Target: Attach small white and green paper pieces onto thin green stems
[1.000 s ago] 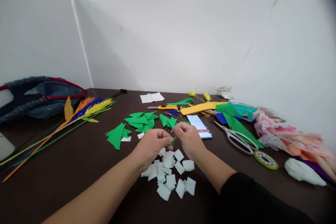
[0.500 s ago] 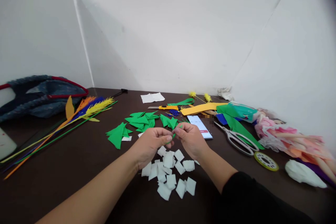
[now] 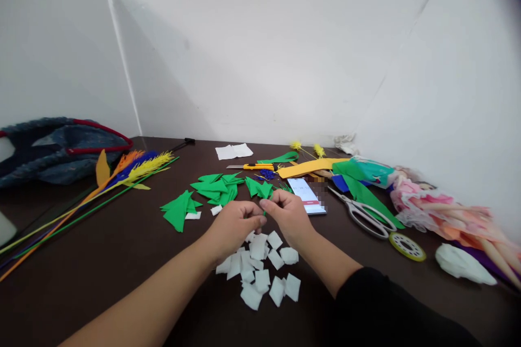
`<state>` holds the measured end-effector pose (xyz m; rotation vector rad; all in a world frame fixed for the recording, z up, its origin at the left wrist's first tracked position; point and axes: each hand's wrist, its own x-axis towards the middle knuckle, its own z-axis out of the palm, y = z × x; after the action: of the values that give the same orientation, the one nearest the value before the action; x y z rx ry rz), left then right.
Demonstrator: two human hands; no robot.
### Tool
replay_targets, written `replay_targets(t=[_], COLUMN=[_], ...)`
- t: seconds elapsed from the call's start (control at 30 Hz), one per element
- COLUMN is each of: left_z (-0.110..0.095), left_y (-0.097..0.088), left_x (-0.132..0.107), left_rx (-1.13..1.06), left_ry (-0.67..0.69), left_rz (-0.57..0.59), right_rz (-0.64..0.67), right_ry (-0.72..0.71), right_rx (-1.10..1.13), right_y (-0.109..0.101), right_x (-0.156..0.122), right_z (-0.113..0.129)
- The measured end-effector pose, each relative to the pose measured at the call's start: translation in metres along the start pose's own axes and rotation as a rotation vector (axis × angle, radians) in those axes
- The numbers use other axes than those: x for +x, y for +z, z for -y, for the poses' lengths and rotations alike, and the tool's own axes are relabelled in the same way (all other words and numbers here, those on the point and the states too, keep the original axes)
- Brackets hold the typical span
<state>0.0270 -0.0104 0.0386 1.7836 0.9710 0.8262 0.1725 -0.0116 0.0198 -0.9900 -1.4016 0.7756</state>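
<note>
My left hand (image 3: 237,229) and my right hand (image 3: 290,216) meet fingertip to fingertip over the table. Pinched between them is a small piece of green paper (image 3: 264,211), mostly hidden by the fingers. Just beneath and nearer to me lie several white paper squares (image 3: 258,248), loosely heaped. Beyond the hands are piles of green paper triangles (image 3: 215,188), with another group of green triangles (image 3: 176,211) further left. Two small white pieces (image 3: 192,216) rest beside that group.
Behind lie a yellow box cutter (image 3: 260,166) and a yellow paper strip (image 3: 305,167). On the right are a phone (image 3: 306,195), scissors (image 3: 368,219), a tape roll (image 3: 407,246) and dolls (image 3: 439,206). Paper wheat stalks (image 3: 101,190) and a denim bag (image 3: 61,146) occupy the left.
The view has shifted slightly, moving everything a little leftward. Both hands stay together at the fingertips, and less of the green piece shows between them.
</note>
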Motion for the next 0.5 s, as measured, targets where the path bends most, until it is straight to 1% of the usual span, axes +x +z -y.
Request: replay_targets(t=[0.1,0.17,0.3,0.43,0.5], left_z=[0.0017,0.0012,-0.0018,-0.004,-0.0047], left_y=[-0.0015,-0.0022,-0.0028,-0.0017,-0.0009], left_x=[0.0003,0.0001,-0.0008,-0.0015,-0.0016], left_rx=[-0.103,-0.142,-0.148,-0.101,-0.092], left_ry=[-0.022,-0.036,-0.062,-0.049,-0.035], left_rz=[0.017,0.038,0.06,0.044,0.039], right_rz=[0.125,0.147,0.106,0.019,0.016], right_ry=[0.065,0.082,0.15,0.189,0.216], right_rx=[0.226,0.312,0.366,0.349,0.364], right_y=[-0.0012,-0.0015,0.0013,0.0067,0.0075], right_x=[0.0004,0.0007,0.0009,0.0009,0.001], right_z=[0.0029,0.0039,0.0015,-0.0045,-0.0058])
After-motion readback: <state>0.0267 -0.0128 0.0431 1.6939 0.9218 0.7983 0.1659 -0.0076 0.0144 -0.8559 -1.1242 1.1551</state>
